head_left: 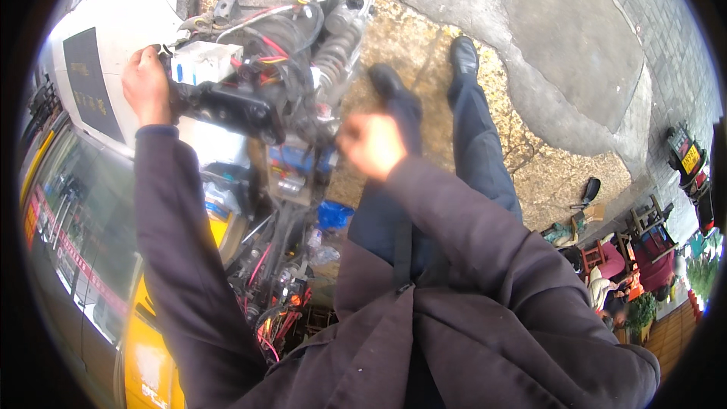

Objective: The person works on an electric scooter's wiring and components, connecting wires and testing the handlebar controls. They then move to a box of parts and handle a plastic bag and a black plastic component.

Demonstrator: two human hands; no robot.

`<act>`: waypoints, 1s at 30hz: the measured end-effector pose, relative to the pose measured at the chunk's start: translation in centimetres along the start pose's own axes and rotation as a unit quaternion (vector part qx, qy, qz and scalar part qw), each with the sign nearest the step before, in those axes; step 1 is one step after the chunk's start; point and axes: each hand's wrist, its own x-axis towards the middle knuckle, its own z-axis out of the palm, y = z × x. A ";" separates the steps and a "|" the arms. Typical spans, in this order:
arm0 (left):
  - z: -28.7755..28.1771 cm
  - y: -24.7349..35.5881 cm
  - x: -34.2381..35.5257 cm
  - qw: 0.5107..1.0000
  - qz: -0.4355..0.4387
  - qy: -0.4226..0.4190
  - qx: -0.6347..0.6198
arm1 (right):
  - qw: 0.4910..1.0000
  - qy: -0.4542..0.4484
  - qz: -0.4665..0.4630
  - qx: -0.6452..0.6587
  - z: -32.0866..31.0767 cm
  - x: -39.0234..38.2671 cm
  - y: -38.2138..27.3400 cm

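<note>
My left hand (pixel 147 85) is closed at the left side of a partly stripped scooter or motorbike, beside a black elongated part (pixel 231 108). A small dark tip shows above its fingers; what they grip is hidden. Near that black part sits a white box-shaped piece (pixel 203 62). My right hand (pixel 372 144) is smeared by motion just right of the frame, below the coil-spring shock absorber (pixel 333 57). Its fingers cannot be made out. Loose red, yellow and white wires (pixel 274 53) run over the dirty frame between my hands.
A large white surface with a dark panel (pixel 92 83) stands at left, near yellow bodywork (pixel 148 341). More tangled wiring (pixel 276 310) and a blue piece (pixel 333 214) lie below. Stone paving (pixel 560 174) spreads right, with seated people (pixel 606 276) and a parked motorbike (pixel 693 170).
</note>
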 end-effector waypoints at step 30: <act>-1.0 5.0 -4.1 0.995 -0.098 0.010 -0.010 | 0.839 0.177 -0.456 -0.239 -1.1 3.1 -18.2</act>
